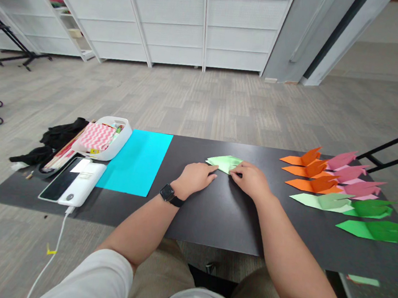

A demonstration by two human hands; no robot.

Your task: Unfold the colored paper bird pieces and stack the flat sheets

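Observation:
A light green folded paper (224,163) with pointed ends lies on the dark table in front of me. My left hand (198,177), with a black watch at its wrist, rests at the paper's near left edge. Its index finger reaches to the paper and the thumb is a little apart from it. At the paper's right end, my right hand (251,179) is closed, thumb and index finger pinching the near edge. The right hand covers part of that end, so the fold there is hidden.
Orange (313,183), pink (363,188) and green folded paper birds (374,230) stand on the right of the table (212,218). Left are blue paper (139,166), a white box (122,137), a phone (59,180) and a cabled white power bank (83,185).

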